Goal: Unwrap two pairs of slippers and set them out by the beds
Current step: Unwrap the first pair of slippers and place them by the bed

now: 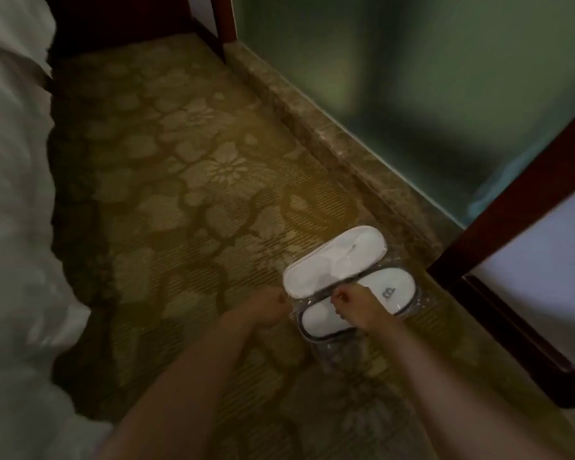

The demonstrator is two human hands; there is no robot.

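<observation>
Bed: white linen, my left edge.
Carpet: floral, between bed and glass wall.
Slippers: white pair, side by side in clear wrap, partly under my right hand.
Left hand: curled, pinching the wrap's edge.
Right hand: pinching wrap atop the pair.

Open carpet is left from 9 to 12 o'clock of the wrapped slippers, bounded far out at 9 o'clock by white bedding. From 1 to 3 o'clock passage is closed by a stone ledge, the glass wall behind it and a dark wooden frame.
</observation>
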